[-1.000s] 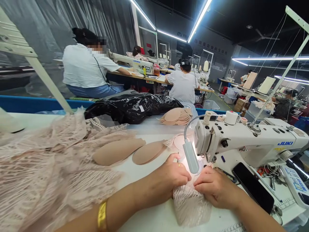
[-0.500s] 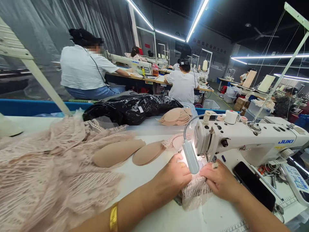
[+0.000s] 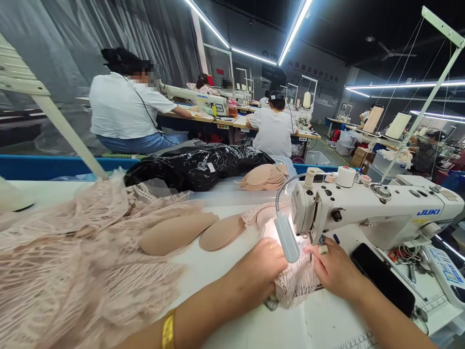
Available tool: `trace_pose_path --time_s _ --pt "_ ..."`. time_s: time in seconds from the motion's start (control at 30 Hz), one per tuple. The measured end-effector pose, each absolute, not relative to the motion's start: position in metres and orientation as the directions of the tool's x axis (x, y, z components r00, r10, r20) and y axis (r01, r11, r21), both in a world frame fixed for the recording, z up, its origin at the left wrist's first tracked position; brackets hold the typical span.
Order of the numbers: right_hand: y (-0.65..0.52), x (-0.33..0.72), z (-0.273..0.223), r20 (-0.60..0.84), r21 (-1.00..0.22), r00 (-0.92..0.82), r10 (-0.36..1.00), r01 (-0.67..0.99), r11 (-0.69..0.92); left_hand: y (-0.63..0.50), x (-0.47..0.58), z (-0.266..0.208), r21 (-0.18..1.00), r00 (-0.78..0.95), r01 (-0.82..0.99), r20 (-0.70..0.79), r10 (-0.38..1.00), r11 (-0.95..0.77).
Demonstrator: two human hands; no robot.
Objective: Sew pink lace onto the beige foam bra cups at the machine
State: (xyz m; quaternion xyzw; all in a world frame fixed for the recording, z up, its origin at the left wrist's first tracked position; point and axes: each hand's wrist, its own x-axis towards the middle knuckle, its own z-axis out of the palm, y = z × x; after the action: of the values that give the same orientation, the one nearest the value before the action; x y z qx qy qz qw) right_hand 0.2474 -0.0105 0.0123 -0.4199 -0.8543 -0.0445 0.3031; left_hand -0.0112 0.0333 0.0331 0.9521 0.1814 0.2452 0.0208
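The curled left hand (image 3: 262,265) and the right hand (image 3: 334,267) grasp pale-pink openwork lace fabric (image 3: 296,285) beside the white, long-armed sewing machine (image 3: 366,199).

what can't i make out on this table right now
Head view: part of the lace piece, hidden by the lamp and left hand.
Head view: any stitches on it, too small to tell.
Head view: writing on the control panel, blurred and small.
Head view: lace pile, cut off by the left edge.
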Motion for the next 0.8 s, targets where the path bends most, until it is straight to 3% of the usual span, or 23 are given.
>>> trace_pose_path --time_s 0.07,0.17,0.33,0.47,0.57,0.8 --pt "-0.015 0.247 0.015 0.616 -0.168 -0.478 0.627 0.698 0.697 0.029 -0.018 0.04 0.167 0.824 0.415 0.347 0.447 -0.895" --pt "-0.026 0.237 0.022 0.605 -0.138 -0.549 0.577 0.641 0.755 0.021 -0.016 0.049 0.224 0.8 0.466 0.307 0.516 -0.856" --pt "-0.03 0.22 0.015 0.601 0.009 -0.6 0.528 0.665 0.747 0.008 -0.012 0.06 0.371 0.853 0.325 0.283 0.439 -0.87" --pt "-0.013 0.231 -0.004 0.568 0.091 -0.58 0.584 0.75 0.656 0.004 -0.024 0.06 0.288 0.874 0.381 0.198 0.444 -0.879" --pt "-0.005 0.241 -0.009 0.519 0.063 -0.557 0.648 0.782 0.621 0.006 -0.026 0.058 0.207 0.851 0.465 0.161 0.499 -0.861" --pt "-0.013 0.238 -0.001 0.428 -0.015 -0.583 0.69 0.759 0.651 0.024 -0.018 0.024 0.193 0.848 0.415 0.272 0.455 -0.889"
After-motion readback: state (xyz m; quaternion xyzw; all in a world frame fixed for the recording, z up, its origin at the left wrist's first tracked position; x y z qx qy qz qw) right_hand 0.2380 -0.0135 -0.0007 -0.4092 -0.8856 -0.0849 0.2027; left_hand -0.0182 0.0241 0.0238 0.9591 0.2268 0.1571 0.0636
